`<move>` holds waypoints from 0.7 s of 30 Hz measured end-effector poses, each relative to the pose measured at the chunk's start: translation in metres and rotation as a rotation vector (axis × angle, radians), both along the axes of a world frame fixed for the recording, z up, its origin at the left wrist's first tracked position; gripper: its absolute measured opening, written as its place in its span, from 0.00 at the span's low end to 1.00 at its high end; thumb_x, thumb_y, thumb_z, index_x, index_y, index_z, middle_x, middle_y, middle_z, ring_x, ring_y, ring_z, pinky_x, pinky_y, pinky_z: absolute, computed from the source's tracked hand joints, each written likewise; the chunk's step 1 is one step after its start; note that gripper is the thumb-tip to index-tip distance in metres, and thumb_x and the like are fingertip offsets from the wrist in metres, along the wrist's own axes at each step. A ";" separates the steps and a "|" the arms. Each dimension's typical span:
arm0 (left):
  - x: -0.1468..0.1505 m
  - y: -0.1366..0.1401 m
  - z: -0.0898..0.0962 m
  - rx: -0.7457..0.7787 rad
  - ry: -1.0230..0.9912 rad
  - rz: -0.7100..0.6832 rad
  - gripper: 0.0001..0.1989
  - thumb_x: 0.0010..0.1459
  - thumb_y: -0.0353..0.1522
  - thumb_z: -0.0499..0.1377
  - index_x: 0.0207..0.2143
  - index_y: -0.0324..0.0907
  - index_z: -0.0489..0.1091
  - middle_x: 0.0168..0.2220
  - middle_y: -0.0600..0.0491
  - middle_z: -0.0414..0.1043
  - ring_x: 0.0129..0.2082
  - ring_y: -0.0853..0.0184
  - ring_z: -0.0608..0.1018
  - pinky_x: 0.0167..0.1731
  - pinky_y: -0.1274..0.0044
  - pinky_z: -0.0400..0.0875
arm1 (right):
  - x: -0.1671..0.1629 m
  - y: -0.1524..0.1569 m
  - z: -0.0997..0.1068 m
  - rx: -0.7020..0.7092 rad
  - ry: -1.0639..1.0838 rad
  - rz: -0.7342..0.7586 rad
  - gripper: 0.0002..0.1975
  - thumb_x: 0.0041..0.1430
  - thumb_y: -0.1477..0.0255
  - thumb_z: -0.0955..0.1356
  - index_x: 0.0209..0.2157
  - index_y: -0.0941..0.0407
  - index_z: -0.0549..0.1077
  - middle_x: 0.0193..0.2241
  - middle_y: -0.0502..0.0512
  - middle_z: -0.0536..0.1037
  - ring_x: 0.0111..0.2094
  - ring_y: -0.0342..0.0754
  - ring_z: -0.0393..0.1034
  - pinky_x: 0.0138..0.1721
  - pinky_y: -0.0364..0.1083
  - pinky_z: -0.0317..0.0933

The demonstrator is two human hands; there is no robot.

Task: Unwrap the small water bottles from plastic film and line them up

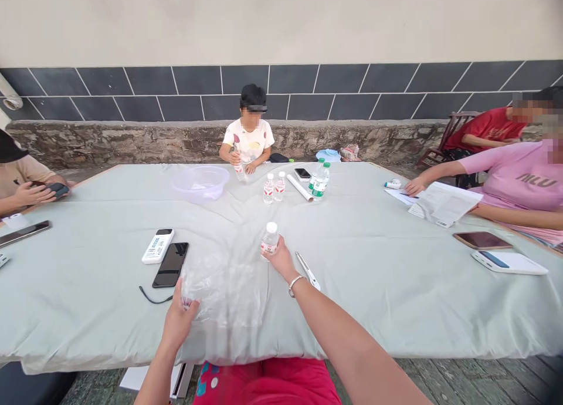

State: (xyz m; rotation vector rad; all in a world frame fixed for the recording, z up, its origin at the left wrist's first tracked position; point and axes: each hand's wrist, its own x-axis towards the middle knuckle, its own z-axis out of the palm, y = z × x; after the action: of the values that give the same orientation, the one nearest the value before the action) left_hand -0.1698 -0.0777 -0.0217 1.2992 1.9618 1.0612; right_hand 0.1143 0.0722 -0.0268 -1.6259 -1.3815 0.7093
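While the left hand [181,318] pinches a clear plastic bag [226,287] at its edge, the right hand [284,261] grasps an upright, white-capped bottle [270,238] just beyond it at the cloth-covered table [396,299].

From the right hand [280,258], bare cloth [360,214] leaves a lane towards two o'clock. Small bottles [268,191] stand across twelve, a paper roll [301,188] and green-capped bottles [320,185] block one, a basin [200,188] fills ten, a plastic bag [229,287] covers eight, and a knife [308,273] lies close at four.
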 end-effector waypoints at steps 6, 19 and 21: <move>0.000 -0.002 0.008 -0.020 0.201 -0.183 0.44 0.52 0.52 0.53 0.66 0.45 0.42 0.48 0.46 0.65 0.31 0.64 0.74 0.38 0.68 0.70 | 0.003 -0.027 -0.015 0.074 -0.149 -0.042 0.32 0.48 0.64 0.69 0.55 0.55 0.60 0.47 0.60 0.72 0.48 0.55 0.67 0.47 0.52 0.62; 0.023 -0.016 0.026 -0.389 0.603 -0.565 0.17 0.58 0.28 0.45 0.41 0.44 0.72 0.40 0.49 0.75 0.40 0.63 0.76 0.36 0.76 0.63 | -0.033 -0.127 0.052 0.243 -0.443 0.366 0.40 0.47 0.84 0.61 0.64 0.56 0.51 0.63 0.64 0.52 0.64 0.55 0.45 0.61 0.58 0.47; 0.027 -0.018 0.044 -0.349 0.547 -0.610 0.13 0.57 0.30 0.47 0.32 0.43 0.72 0.31 0.51 0.75 0.33 0.64 0.75 0.33 0.77 0.62 | -0.041 -0.137 0.078 0.302 -0.453 0.575 0.44 0.49 0.78 0.65 0.66 0.55 0.43 0.65 0.63 0.47 0.66 0.56 0.40 0.63 0.59 0.40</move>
State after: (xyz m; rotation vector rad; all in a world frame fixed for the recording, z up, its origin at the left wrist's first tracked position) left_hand -0.1425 -0.0962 0.0218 1.9284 1.7828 0.0639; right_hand 0.0734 -0.0648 0.0514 -1.1880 -2.2140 0.4217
